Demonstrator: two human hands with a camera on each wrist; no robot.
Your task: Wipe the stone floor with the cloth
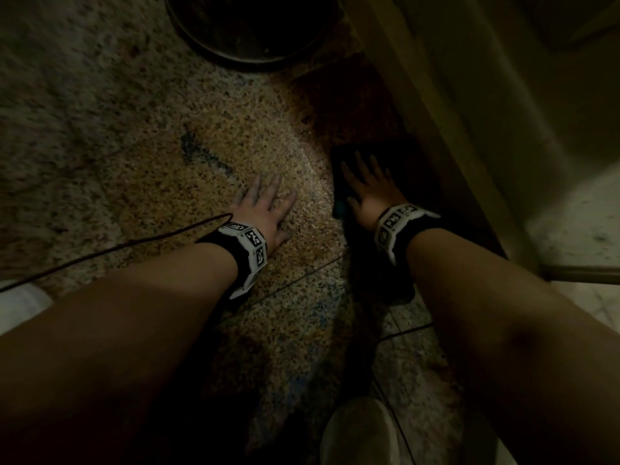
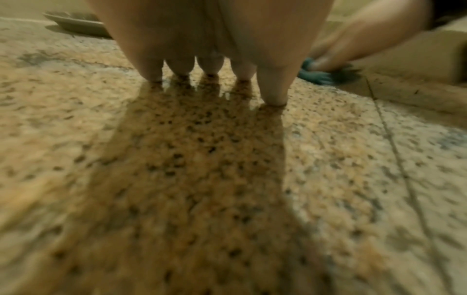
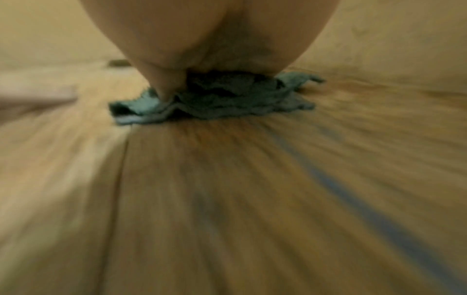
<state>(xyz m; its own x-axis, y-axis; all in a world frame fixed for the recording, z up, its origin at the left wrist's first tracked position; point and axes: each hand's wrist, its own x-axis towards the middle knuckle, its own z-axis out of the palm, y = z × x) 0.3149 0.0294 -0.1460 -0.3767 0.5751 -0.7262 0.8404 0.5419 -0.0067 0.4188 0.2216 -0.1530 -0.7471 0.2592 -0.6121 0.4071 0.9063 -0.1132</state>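
Mid-wipe: the right hand (image 1: 367,189) presses flat, fingers straight, on the crumpled teal cloth (image 3: 215,99) lying on the speckled stone floor (image 1: 201,162) beside a wall base (probably a doorframe). The left hand (image 1: 265,203) braces, splayed, gripping nothing. Next comes another steady-pressure stroke.

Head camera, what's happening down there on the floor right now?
A person is leaning over a speckled stone floor. Their right hand presses flat on a crumpled teal cloth beside a wooden panel, and the blurred right wrist view suggests it is mid-wipe. The left hand rests flat on the bare stone with fingers spread, holding nothing. A round dark dish sits farther ahead.
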